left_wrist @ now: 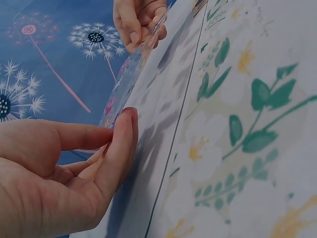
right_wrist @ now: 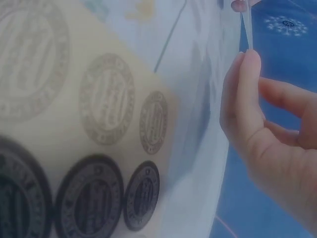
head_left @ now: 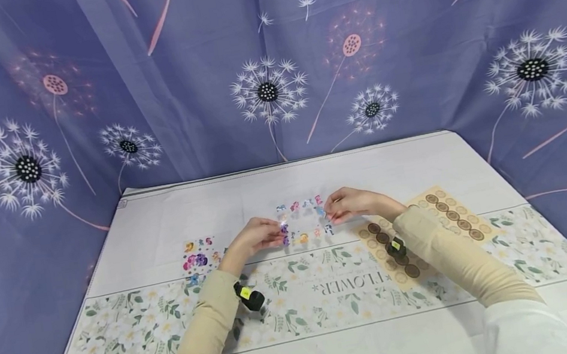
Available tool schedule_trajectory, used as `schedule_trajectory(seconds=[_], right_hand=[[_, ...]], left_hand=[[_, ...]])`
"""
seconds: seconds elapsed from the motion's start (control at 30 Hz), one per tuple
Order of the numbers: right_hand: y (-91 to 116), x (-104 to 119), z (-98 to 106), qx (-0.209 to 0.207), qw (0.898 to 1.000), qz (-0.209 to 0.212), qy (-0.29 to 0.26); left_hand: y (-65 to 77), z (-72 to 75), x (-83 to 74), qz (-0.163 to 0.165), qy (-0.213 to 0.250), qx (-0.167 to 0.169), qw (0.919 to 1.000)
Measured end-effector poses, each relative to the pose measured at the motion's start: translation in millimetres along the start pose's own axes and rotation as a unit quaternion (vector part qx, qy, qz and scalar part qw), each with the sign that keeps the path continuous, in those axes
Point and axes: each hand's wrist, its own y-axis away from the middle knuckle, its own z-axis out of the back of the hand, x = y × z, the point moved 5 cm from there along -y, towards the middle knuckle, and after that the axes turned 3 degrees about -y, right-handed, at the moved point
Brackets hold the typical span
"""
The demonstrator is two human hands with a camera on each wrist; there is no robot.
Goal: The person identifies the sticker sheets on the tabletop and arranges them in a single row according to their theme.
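A clear sticker sheet (head_left: 300,238) printed with small colourful cartoon ponies is held up over the table between both hands. My left hand (head_left: 258,236) pinches its left edge between thumb and fingers. On the opposite edge, my right hand (head_left: 355,202) pinches it in the same way. The left wrist view shows the sheet (left_wrist: 118,94) tilted, nearly edge-on, stretching from the left fingertips to the right hand (left_wrist: 141,22). Its shadow falls on the white table below. In the right wrist view only a thin strip of the sheet shows at the right hand's fingertips.
Another pony sticker sheet (head_left: 197,260) lies at the left, partly behind the left forearm. Tan sheets of round seal stickers (head_left: 452,214) lie under and beside the right forearm. A floral runner (head_left: 303,313) crosses the white table (head_left: 199,198). A purple dandelion curtain (head_left: 195,92) stands behind.
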Motion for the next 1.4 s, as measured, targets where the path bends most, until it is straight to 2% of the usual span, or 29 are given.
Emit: schedule_trajectory(seconds=[0.23,0.77,1.4], right_hand=[[-5.4,-1.6,-5.5,0.000,1.000,-0.012,-0.016],[-11.1,-2.2,-19.3,0.015,1.000,-0.020,0.002],[-17.9,2.0,-33.0,0.031,0.999,-0.003,-0.014]], left_hand=[[3.9,5.5,2.8,0.007,-0.006,0.007,0.9999],[14.9,15.2,5.1,0.006,-0.036,0.046,0.9983],[26.0,28.2,7.4,-0.004,-0.044,0.048,0.9979]])
